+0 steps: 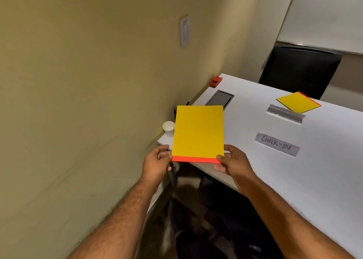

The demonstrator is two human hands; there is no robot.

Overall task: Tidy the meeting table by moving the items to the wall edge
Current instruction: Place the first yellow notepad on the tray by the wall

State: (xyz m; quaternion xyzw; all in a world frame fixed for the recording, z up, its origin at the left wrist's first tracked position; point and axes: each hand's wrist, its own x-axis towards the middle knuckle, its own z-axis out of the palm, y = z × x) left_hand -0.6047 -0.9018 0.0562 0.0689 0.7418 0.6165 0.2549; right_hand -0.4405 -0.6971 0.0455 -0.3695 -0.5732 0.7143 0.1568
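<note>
Now we pinch the yellow pad (198, 132) by its near corners, left hand (156, 165) and right hand (233, 163) both closed on it, seemingly above the table (255, 121) corner nearest the wall (98, 81), and next lower it beside the paper cup (169, 128).

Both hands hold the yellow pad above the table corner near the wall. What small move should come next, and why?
Probably lower the yellow pad onto the table along the wall edge, just past the paper cup. The left hand and right hand grip its near corners, and it is in the air. A bare strip of table seems to lie there.
</note>
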